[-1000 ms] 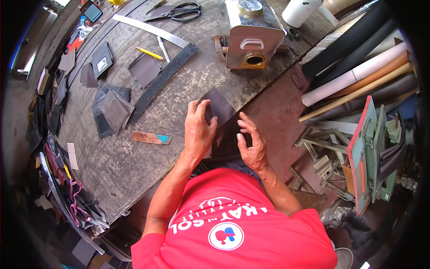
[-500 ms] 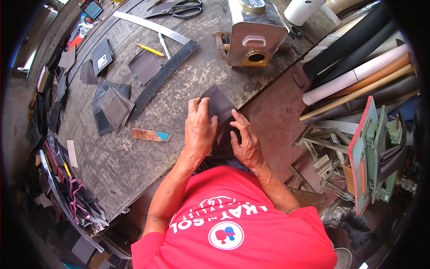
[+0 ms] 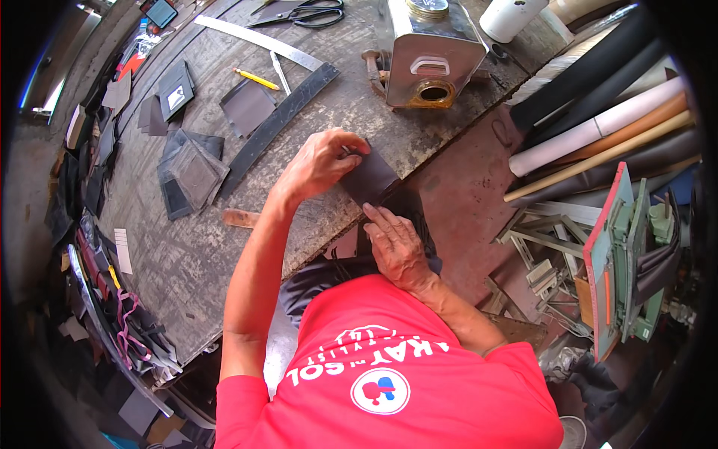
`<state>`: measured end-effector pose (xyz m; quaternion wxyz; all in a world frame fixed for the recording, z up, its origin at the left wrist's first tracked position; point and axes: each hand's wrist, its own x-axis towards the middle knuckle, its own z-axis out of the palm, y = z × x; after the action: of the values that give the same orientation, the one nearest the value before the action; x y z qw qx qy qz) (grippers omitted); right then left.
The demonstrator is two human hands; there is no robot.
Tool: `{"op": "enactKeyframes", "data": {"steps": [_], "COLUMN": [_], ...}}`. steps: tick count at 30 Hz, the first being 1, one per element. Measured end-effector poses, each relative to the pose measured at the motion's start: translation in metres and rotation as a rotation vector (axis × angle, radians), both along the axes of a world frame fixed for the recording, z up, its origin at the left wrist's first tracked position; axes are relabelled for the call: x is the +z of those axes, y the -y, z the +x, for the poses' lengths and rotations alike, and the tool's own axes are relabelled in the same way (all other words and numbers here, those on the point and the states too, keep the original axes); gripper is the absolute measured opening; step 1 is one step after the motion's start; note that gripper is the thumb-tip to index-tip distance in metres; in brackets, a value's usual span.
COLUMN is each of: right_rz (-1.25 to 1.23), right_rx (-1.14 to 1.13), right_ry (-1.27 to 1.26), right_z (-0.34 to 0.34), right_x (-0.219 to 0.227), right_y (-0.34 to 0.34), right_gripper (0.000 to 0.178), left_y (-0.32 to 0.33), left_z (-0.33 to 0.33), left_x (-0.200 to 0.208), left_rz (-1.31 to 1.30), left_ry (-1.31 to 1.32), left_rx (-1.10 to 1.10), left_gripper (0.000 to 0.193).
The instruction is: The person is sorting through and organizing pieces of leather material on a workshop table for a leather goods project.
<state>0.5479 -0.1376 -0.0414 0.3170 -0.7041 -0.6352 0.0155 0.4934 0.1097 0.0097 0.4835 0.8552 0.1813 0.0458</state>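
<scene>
A dark brown, leather-like sheet [image 3: 372, 178] lies at the table's front edge. My left hand [image 3: 323, 163] bends over its far left side, with curled fingers and thumb gripping that edge. From the near side my right hand [image 3: 399, 248] reaches up to the sheet's near corner, its fingers close together and fingertips on the edge. The right thumb is hidden. A wooden-handled tool [image 3: 241, 218] lies by my left forearm, which covers its other end. Beyond my left hand a long dark straightedge [image 3: 277, 129] rests on the table.
A metal can [image 3: 426, 67] stands on the worn table [image 3: 247, 273], toward the right. Dark cut pieces [image 3: 193, 173], a yellow pencil [image 3: 256, 79], a metal ruler [image 3: 258, 43] and scissors [image 3: 318, 13] lie farther off. Material rolls [image 3: 598, 123] and a green machine [image 3: 636, 254] occupy the right side.
My left hand has moved to the sheet's far left edge, its forearm swinging over the wooden-handled tool. My right hand has come lower and nearer, to the sheet's near corner.
</scene>
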Motion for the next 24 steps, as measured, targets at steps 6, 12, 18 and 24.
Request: {"op": "enactKeyframes", "data": {"steps": [6, 12, 18, 24], "right_rz": [0.122, 0.193, -0.114, -0.367], "right_rx": [0.105, -0.325, -0.052, 0.039], "right_ry": [-0.283, -0.258, 0.155, 0.307], "right_z": [0.018, 0.117, 0.162, 0.184], "right_x": [0.015, 0.063, 0.087, 0.079], "right_y": [0.004, -0.008, -0.049, -0.084], "right_gripper": [0.026, 0.019, 0.023, 0.033], "left_y": [-0.01, 0.03, 0.09, 0.081], "left_z": [0.018, 0.012, 0.002, 0.001], "left_x": [0.014, 0.049, 0.099, 0.037], "left_rz": [0.006, 0.194, 0.218, 0.05], "left_ry": [-0.158, 0.061, 0.365, 0.386], "left_rx": [-0.276, -0.396, -0.436, 0.033], "left_gripper": [0.02, 0.012, 0.028, 0.036]}}
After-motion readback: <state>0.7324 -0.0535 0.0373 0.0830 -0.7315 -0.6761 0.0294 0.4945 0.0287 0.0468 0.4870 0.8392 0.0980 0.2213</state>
